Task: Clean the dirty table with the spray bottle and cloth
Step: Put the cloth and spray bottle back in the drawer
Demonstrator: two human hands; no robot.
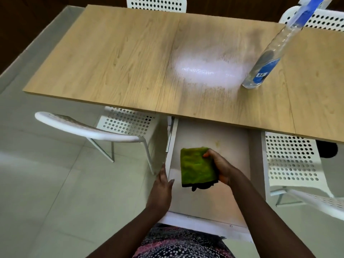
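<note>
The wooden table (115, 58) fills the upper half of the view, with a pale wet sprayed patch (206, 71) near its middle. A clear spray bottle (270, 58) with a blue label and blue head stands on the table to the right of the patch. Below the table edge a white drawer (208, 131) is pulled out. My right hand (221, 168) holds a folded green cloth (197, 165) with a dark underside above the drawer. My left hand (162, 189) rests on the drawer's left wall, thumb inside and fingers outside.
White perforated chairs stand at the left (93, 129) and right (292, 161) of the drawer, and two more behind the table (156, 3). The floor is pale tile (46, 183). My patterned clothing (182, 244) presses against the drawer front.
</note>
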